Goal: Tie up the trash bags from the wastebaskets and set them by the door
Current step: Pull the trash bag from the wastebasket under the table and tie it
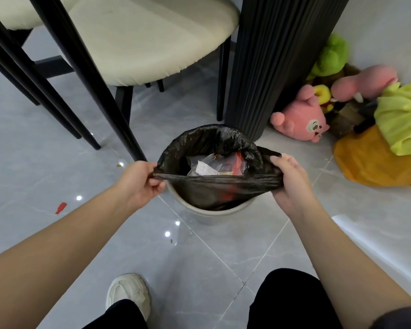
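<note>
Clock centre: wastebasket point(214, 214). The ribbed black column point(271, 67), just beside the trash bag point(207, 138) rim at 1 o'clock, blocks passage. The chair legs point(125, 129) obstruct 10 to 11 o'clock. The plush toys point(299, 122) and a yellow bag point(361, 167) occupy 2 to 3 o'clock. Open floor point(199, 257) lies at 6 to 9 o'clock.

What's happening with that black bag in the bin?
A person is gathering up the black trash bag that lines the pale wastebasket on the floor. The left hand pinches one side of the bag's near edge and the right hand grips the other, stretching it taut between them. The far edge is folded over the basket's rim. Inside sit wrappers and paper. The bag is not tied yet.
</note>
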Available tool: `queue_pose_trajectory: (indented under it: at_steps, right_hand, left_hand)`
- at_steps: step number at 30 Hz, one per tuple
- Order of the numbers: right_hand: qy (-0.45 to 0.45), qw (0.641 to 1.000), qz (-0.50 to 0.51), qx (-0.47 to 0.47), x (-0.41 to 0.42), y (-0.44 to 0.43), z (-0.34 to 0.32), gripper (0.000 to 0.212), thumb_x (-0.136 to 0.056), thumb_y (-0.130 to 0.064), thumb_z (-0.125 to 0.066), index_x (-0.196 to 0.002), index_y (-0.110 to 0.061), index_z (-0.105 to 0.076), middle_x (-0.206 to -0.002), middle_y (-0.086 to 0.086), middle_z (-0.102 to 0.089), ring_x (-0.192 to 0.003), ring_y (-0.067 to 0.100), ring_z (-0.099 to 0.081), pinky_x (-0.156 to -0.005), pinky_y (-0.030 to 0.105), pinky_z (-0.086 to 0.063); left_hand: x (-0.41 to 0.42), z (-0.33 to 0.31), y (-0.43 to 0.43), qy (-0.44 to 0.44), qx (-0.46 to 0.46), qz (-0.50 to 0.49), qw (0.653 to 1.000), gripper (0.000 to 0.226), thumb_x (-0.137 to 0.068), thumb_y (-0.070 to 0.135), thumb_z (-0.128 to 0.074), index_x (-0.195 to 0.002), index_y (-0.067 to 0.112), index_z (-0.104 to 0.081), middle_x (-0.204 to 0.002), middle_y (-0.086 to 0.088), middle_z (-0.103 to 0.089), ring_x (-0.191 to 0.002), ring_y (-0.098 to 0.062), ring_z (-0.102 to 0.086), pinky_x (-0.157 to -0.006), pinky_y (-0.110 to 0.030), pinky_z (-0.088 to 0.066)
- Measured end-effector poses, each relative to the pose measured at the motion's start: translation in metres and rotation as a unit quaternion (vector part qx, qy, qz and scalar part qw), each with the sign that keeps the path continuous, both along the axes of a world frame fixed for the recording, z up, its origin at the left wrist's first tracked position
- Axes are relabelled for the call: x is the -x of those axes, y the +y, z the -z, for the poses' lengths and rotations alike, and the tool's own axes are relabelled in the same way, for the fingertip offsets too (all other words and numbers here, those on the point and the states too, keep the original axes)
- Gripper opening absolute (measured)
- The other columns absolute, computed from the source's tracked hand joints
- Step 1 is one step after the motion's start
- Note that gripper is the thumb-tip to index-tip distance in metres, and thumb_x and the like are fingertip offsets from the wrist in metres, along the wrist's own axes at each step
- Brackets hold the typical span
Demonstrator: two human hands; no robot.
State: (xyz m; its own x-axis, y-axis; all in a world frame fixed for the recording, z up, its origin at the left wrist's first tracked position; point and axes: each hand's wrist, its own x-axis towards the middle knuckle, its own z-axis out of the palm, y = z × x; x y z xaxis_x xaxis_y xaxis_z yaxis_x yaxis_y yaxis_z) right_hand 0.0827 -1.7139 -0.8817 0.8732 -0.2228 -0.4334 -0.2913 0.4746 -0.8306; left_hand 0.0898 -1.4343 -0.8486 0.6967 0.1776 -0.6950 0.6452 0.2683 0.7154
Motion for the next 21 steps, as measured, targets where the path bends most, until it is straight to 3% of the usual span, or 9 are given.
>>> queue_pose_trajectory:
  at_steps: [3, 4, 7, 9, 12, 14, 17, 19, 21]
  right_hand:
    - [0.084, 0.993, -0.057, 0.067, -0.009, -0.002, 0.0, 0.014, -0.086, -0.012, -0.062, -0.084, -0.017, -0.05, -0.071, 0.001, -0.06, -0.06, 0.014, -0.057, -0.057, 0.027, -0.047]
    - [0.123, 0.986, -0.063, 0.092, -0.013, -0.004, 0.003, 0.016, -0.085, -0.014, -0.064, -0.081, -0.018, -0.049, -0.07, 0.0, -0.059, -0.06, 0.014, -0.056, -0.058, 0.027, -0.046]
    - [0.21, 0.961, -0.095, 0.154, -0.028, -0.009, 0.003, 0.017, -0.081, -0.029, -0.067, -0.081, -0.02, -0.054, -0.074, 0.001, -0.061, -0.064, 0.017, -0.057, -0.06, 0.026, -0.047]
    - [0.233, 0.951, -0.094, 0.178, -0.038, -0.009, 0.002, 0.023, -0.079, -0.031, -0.067, -0.093, -0.015, -0.059, -0.082, 0.007, -0.067, -0.069, 0.023, -0.063, -0.068, 0.033, -0.054]
    - [0.141, 0.967, -0.018, 0.211, -0.054, -0.006, -0.004, 0.007, -0.088, -0.013, -0.058, -0.081, -0.014, -0.058, -0.075, 0.007, -0.061, -0.072, 0.024, -0.061, -0.069, 0.036, -0.052]
    - [0.012, 0.969, 0.03, 0.244, -0.061, -0.007, -0.01, 0.02, -0.093, -0.012, -0.05, -0.076, -0.02, -0.057, -0.08, 0.003, -0.062, -0.084, 0.022, -0.059, -0.079, 0.038, -0.051]
    - [-0.129, 0.94, 0.065, 0.308, -0.058, -0.009, -0.018, 0.023, -0.092, -0.014, -0.047, -0.081, -0.03, -0.058, -0.089, -0.002, -0.062, -0.089, 0.015, -0.058, -0.088, 0.038, -0.049]
    - [-0.143, 0.931, 0.064, 0.33, -0.055, -0.011, -0.019, 0.025, -0.09, -0.017, -0.047, -0.081, -0.035, -0.061, -0.092, -0.002, -0.064, -0.095, 0.018, -0.06, -0.093, 0.042, -0.049]
    - [-0.126, 0.93, 0.044, 0.342, -0.055, -0.013, -0.017, 0.028, -0.09, -0.018, -0.046, -0.082, -0.038, -0.064, -0.099, 0.001, -0.066, -0.106, 0.022, -0.06, -0.099, 0.047, -0.047]
  left_hand:
    - [-0.01, 0.005, 0.003, 0.021, -0.129, 0.051, 0.99, 0.017, -0.091, 0.011, -0.036, -0.075, 0.012, -0.043, -0.057, -0.002, -0.032, -0.027, -0.008, -0.025, -0.034, -0.017, -0.039]
    - [-0.015, 0.008, 0.004, 0.023, -0.175, 0.082, 0.981, 0.015, -0.09, 0.02, -0.044, -0.077, 0.012, -0.045, -0.057, -0.003, -0.035, -0.031, -0.01, -0.031, -0.037, -0.019, -0.043]
    - [-0.03, 0.014, 0.004, 0.035, -0.244, 0.145, 0.958, 0.04, -0.082, 0.049, -0.061, -0.09, 0.01, -0.056, -0.075, -0.006, -0.058, -0.059, -0.017, -0.057, -0.045, -0.025, -0.05]
    - [-0.043, 0.018, 0.004, 0.028, -0.249, 0.144, 0.957, 0.038, -0.08, 0.045, -0.066, -0.09, 0.009, -0.06, -0.087, -0.009, -0.064, -0.074, -0.024, -0.065, -0.049, -0.03, -0.056]
    - [-0.059, 0.023, 0.005, -0.009, -0.282, 0.089, 0.955, 0.014, -0.083, 0.019, -0.06, -0.079, 0.006, -0.057, -0.082, -0.015, -0.062, -0.083, -0.038, -0.066, -0.073, -0.046, -0.059]
    - [-0.063, 0.022, 0.003, -0.091, -0.348, 0.062, 0.931, 0.013, -0.087, 0.02, -0.054, -0.081, 0.008, -0.052, -0.072, -0.009, -0.056, -0.081, -0.038, -0.063, -0.069, -0.041, -0.051]
    - [-0.05, 0.019, -0.003, -0.256, -0.397, 0.056, 0.88, 0.012, -0.095, 0.026, -0.048, -0.09, 0.016, -0.043, -0.058, 0.002, -0.043, -0.056, -0.018, -0.044, -0.055, -0.03, -0.036]
    - [-0.044, 0.02, -0.001, -0.3, -0.394, 0.047, 0.868, 0.011, -0.095, 0.026, -0.048, -0.091, 0.018, -0.042, -0.056, 0.001, -0.041, -0.049, -0.015, -0.037, -0.049, -0.028, -0.032]
    - [-0.048, 0.021, 0.006, -0.262, -0.422, 0.079, 0.864, 0.013, -0.093, 0.03, -0.053, -0.095, 0.019, -0.047, -0.061, -0.002, -0.051, -0.052, -0.018, -0.047, -0.052, -0.032, -0.039]
